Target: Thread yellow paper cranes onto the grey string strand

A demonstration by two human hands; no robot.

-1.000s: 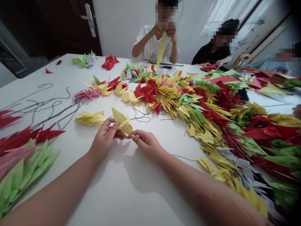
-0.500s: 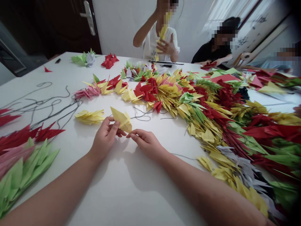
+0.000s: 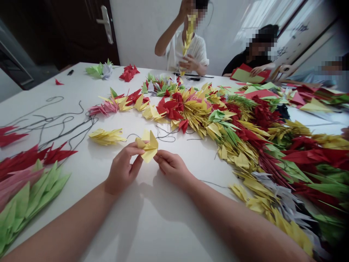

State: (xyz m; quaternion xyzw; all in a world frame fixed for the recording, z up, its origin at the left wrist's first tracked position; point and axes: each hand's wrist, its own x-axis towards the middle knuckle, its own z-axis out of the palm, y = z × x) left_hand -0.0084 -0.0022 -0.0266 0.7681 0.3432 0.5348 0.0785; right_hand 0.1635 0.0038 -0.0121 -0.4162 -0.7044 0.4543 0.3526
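Note:
My left hand point(image 3: 126, 162) pinches a folded yellow paper piece point(image 3: 149, 146) between thumb and fingers, above the white table point(image 3: 131, 233). The piece has spread, pointed flaps. Close to its right edge, the fingers of my right hand point(image 3: 169, 164) are pressed together; what they pinch, if anything, is too small to make out. Just behind my left hand lies a bundle of yellow folded pieces point(image 3: 107, 137), with a thin dark thread running from it towards the held piece.
Dark threads point(image 3: 58, 118) lie loosely at the left, near red, pink and green folded paper point(image 3: 32, 203). A long heap of colourful folded paper point(image 3: 196, 112) curves down the right side. Across the table, a person point(image 3: 181, 47) holds up a yellow strand; another handles paper sheets point(image 3: 247, 74).
The yellow piece has turned in my left hand and shows different flaps. Both hands have shifted slightly right. The seated person at the right has lifted red and yellow-green sheets.

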